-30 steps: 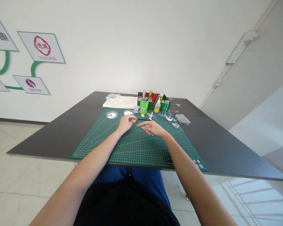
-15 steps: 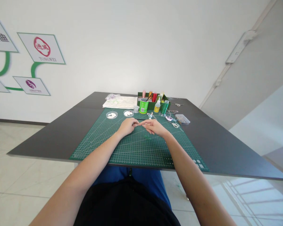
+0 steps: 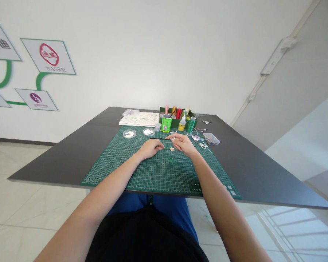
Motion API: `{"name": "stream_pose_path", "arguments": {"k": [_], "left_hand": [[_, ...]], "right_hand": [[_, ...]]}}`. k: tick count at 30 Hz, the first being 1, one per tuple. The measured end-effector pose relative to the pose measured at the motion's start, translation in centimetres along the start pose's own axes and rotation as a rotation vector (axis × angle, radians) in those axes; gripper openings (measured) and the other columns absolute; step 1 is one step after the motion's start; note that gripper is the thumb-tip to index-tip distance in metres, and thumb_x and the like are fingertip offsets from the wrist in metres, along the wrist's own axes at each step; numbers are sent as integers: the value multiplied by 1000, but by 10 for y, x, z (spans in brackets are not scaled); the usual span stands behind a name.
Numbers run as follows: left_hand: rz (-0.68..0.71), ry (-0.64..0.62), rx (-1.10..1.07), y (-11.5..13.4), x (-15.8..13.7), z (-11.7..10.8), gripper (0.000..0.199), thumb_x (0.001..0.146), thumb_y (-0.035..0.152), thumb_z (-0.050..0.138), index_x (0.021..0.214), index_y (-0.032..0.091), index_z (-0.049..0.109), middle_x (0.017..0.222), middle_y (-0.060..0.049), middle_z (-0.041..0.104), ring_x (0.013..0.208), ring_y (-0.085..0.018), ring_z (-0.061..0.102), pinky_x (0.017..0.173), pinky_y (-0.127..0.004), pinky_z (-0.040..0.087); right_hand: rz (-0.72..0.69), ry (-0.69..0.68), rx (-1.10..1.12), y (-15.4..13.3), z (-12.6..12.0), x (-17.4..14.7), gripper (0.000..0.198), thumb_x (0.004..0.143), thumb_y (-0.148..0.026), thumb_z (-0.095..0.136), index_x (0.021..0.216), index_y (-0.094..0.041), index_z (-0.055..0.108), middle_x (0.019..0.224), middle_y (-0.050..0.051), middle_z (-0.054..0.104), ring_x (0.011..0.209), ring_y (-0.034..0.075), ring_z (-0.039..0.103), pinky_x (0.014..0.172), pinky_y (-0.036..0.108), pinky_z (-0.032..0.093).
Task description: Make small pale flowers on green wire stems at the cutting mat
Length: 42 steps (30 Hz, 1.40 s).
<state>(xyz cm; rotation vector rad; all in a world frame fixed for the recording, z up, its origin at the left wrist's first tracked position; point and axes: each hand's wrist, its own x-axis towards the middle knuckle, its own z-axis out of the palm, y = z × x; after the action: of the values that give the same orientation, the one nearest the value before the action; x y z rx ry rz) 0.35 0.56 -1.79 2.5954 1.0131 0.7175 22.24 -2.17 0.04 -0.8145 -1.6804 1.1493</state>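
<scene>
My left hand (image 3: 150, 148) is over the middle of the green cutting mat (image 3: 153, 171), its fingers pinched on a thin green stem. At the stem's right end is a small pale flower (image 3: 172, 149), just below my right fingers. My right hand (image 3: 183, 144) has its fingers closed at the right end of a thin black stick (image 3: 157, 138), which points left beyond my left fingertips. Whether the stick is a brush or another tool is too small to tell. Two shallow round dishes with white contents, a left one (image 3: 129, 134) and a right one (image 3: 149, 131), lie beyond my left hand.
Behind my hands stand a small white jar (image 3: 157, 127), a green can (image 3: 166, 123), a yellow-labelled glue bottle (image 3: 182, 123) and a green box (image 3: 194, 120) of coloured spools. White scissors (image 3: 203, 146) and a clear case (image 3: 211, 138) lie right. White sheets (image 3: 139, 118) are at the back left.
My hands have moved apart, the right one slightly right and the left slightly down. The pale flower now shows between them, and more of the black stick is visible toward the left.
</scene>
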Motion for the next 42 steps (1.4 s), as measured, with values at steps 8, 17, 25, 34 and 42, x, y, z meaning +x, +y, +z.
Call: {"name": "stream_pose_path", "arguments": {"k": [8,17,25,34,42], "left_hand": [[60,-63,-42,3,-1,-1,20,91,12,62,99,20,79,98,-5,76,88,-17,69,85,-28,50],[101,-92,-49,3,0,1,18,91,12,63,98,18,78,98,-5,76,86,-17,69,82,-27,49],[115,-104,-89,5,0,2,17,90,11,64,97,18,78,97,-5,76,87,-17,69,83,-27,49],[144,-105,-153,6,0,2,17,90,12,64,97,18,78,98,-6,76,88,-17,69,83,-29,50],[139,-90,-181,13,0,-3,17,90,13,63,97,17,78,98,-7,75,87,-17,68,83,-29,50]], "right_hand": [[-38,97,26,1,-7,1,46,86,-49,69,111,-11,72,43,-11,32,40,7,23,44,25,18],[-73,142,32,2,-8,1,51,86,-49,69,119,-10,69,44,-11,33,42,8,24,45,25,18],[-56,195,6,5,-14,2,58,82,-54,71,120,-10,70,44,-11,32,42,8,23,45,25,19],[-23,216,-9,12,-20,3,62,81,-54,71,125,-10,68,44,-11,31,42,8,23,45,25,17],[45,243,-32,20,-25,6,67,79,-54,71,128,-8,65,44,-12,29,42,8,21,44,25,15]]}}
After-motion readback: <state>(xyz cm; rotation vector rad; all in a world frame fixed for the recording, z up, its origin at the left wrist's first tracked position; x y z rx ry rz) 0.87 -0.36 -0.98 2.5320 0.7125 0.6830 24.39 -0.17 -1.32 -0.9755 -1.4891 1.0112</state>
